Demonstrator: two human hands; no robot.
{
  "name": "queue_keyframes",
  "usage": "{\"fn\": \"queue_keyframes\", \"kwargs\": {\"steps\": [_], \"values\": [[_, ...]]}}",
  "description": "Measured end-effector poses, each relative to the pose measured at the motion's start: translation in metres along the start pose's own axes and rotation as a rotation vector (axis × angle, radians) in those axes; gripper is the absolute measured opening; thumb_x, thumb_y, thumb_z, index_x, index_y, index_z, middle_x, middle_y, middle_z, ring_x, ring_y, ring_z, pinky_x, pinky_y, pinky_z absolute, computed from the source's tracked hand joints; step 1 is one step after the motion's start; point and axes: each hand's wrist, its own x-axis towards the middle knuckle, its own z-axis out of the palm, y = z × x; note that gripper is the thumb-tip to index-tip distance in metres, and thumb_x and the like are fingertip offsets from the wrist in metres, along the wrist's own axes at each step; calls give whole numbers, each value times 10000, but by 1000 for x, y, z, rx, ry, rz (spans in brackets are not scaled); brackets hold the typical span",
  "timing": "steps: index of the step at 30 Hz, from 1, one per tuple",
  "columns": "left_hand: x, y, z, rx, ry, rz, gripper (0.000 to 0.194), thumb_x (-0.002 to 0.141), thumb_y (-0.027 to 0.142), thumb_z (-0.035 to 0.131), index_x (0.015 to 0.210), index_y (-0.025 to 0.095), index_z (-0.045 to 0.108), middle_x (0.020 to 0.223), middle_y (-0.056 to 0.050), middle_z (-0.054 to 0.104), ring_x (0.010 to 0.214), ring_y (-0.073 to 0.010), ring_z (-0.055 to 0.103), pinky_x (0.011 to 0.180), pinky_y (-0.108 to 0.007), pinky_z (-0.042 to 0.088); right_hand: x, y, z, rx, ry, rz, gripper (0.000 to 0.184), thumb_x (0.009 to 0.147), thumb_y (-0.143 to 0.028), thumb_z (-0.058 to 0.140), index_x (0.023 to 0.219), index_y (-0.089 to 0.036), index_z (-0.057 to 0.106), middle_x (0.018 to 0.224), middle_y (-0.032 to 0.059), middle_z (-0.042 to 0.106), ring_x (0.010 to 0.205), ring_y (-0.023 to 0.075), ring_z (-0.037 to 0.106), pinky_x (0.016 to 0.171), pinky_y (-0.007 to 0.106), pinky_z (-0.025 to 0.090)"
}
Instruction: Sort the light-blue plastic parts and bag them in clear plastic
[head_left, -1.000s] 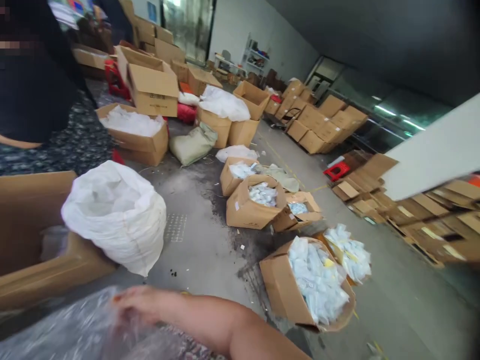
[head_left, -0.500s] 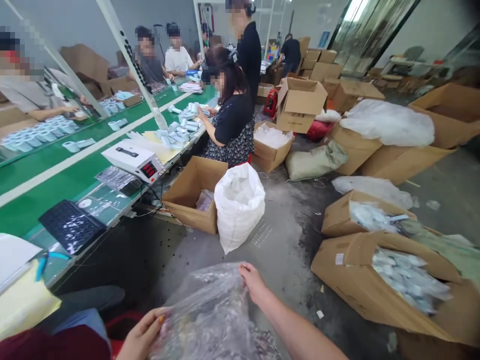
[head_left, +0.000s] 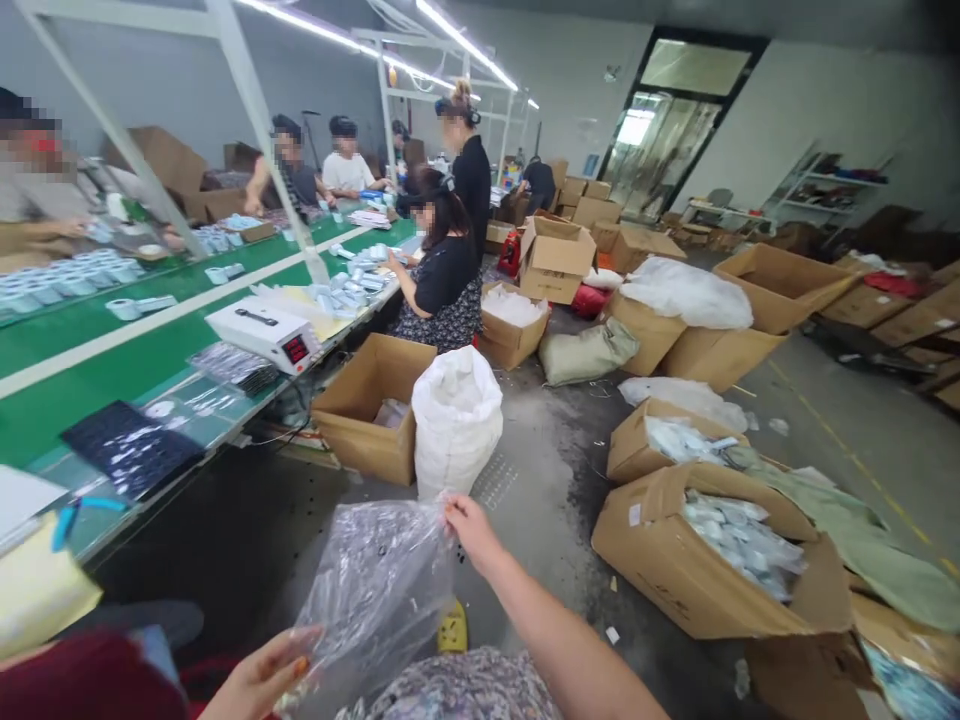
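I hold a clear plastic bag up in front of me over my lap. My right hand pinches the bag's upper right corner, fingers closed on the film. My left hand grips its lower left edge near the bottom of the view. The bag is crumpled and see-through, and I cannot make out anything inside it. Just beyond the bag stands a full white sack on the grey floor.
A green workbench with a white scale runs along the left; several people sit or stand at it. An open cardboard box stands beside the sack. Boxes of white packets lie to the right, more cartons behind.
The view swung left from the floor boxes to the workbench. Both hands have lifted the plastic bag higher and stretched it between them.
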Motion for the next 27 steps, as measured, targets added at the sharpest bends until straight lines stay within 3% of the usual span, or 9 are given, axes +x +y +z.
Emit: {"fn": "queue_keyframes", "kwargs": {"steps": [4, 7, 9, 11, 14, 17, 20, 23, 27], "values": [[-72, -7, -27, -111, -201, 58, 633, 708, 529, 853, 1266, 274, 699, 802, -28, 714, 773, -209, 665, 723, -284, 522, -58, 0, 24, 52, -26, -36, 444, 677, -471, 737, 1014, -191, 667, 703, -38, 617, 588, 116, 514, 578, 246, 398], [-121, -22, -54, -272, -319, 2, 799, 726, 492, 856, 1432, 266, 555, 1062, -99, 737, 967, -269, 686, 732, -302, 526, -107, 6, 53, 89, -52, -66, 510, 714, -468, 718, 1150, -216, 638, 795, -30, 628, 626, 111, 516, 635, 256, 433], [-140, -32, -69, -338, -341, -26, 819, 715, 474, 870, 1428, 218, 560, 1258, -165, 683, 1150, -321, 639, 827, -338, 535, -139, 14, 73, 91, -81, -66, 533, 727, -467, 721, 1195, -230, 626, 818, -27, 634, 634, 110, 520, 653, 259, 447], [-148, -40, -78, -355, -273, 2, 732, 716, 439, 871, 1347, 157, 629, 1187, -185, 707, 1020, -294, 682, 772, -317, 533, -168, 25, 90, 74, -109, -42, 553, 710, -474, 749, 1190, -223, 636, 808, -18, 645, 639, 119, 539, 651, 265, 456], [-156, -50, -85, -365, -150, 75, 615, 725, 411, 858, 1243, 124, 690, 875, -109, 737, 626, -163, 613, 555, -235, 437, -206, 48, 107, 54, -110, 16, 602, 699, -547, 766, 1183, -216, 631, 817, -3, 661, 672, 132, 576, 668, 270, 472], [-176, -73, -90, -386, -93, 97, 545, 735, 421, 852, 1185, 143, 722, 864, -86, 738, 692, -167, 629, 625, -238, 469, -236, 79, 117, 14, -96, 108, 627, 676, -654, 758, 1070, -182, 637, 782, 19, 662, 646, 140, 588, 620, 262, 449], [-205, -111, -93, -395, -6, 87, 552, 708, 492, 864, 1125, 151, 745, 943, -102, 758, 817, -203, 670, 724, -255, 497, -257, 112, 126, -43, -81, 165, 647, 615, -639, 805, 1024, -170, 627, 707, 12, 646, 613, 157, 592, 587, 264, 427], [-234, -155, -88, -427, 94, 43, 603, 660, 559, 876, 1091, 156, 752, 933, -107, 769, 868, -231, 685, 743, -261, 498, -272, 138, 131, -74, -69, 166, 787, 618, -584, 807, 1240, -173, 554, 707, -13, 634, 622, 166, 595, 616, 283, 451], [-271, -203, -67, -512, 213, 28, 568, 626, 584, 883, 970, 147, 765, 861, -82, 756, 787, -210, 659, 708, -259, 492, -297, 157, 121, -100, -113, 130, 979, 683, -542, 772, 1478, -157, 353, 732, -27, 604, 666, 177, 595, 713, 325, 493]]}}
